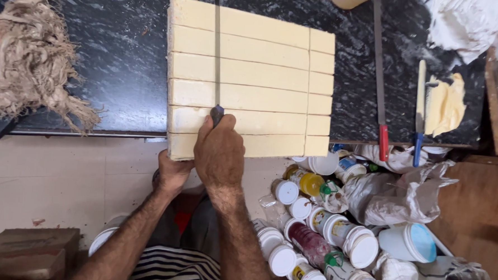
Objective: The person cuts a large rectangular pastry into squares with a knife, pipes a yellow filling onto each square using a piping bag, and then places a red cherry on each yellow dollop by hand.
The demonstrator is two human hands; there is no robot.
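Gripping the knife (pixel 216 71) in our clenched right hand (pixel 219 152), we run it across the slab (pixel 263 73) overhanging the counter (pixel 96 60); our left hand (pixel 172 173) grasps its near edge, steadying it.

Right hand (pixel 219 151) draws knife (pixel 217 54) through pale slab (pixel 263 73).

A tangle of pale fibre (pixel 26 60) lies at the left on the dark stone counter (pixel 118 56). To the right rest a red-handled blade (pixel 381 84) and a blue-handled knife (pixel 420 111) beside a yellow lump (pixel 447 104). Below right, white-lidded jars (pixel 312 238) and crumpled paper (pixel 403 191) crowd the floor.
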